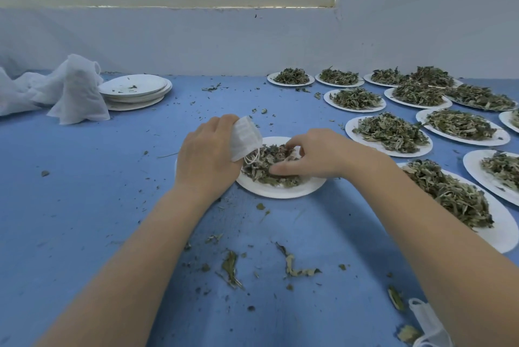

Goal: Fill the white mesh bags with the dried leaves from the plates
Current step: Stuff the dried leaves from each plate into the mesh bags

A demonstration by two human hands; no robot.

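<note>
White mesh bag [245, 137]: small, gripped in the curled fingers of the left hand [206, 154] at the left edge of the near plate [280, 190] on the blue tabletop [84, 192]. Dried leaves [269, 169]: heaped on that plate, gathered under the bent fingers of the right hand [311, 154]. Loaded plates [389, 134] were ranged to the right. Emptied plates [134, 89] were stacked far left, beside a heap of spare bags [73, 91].
</note>
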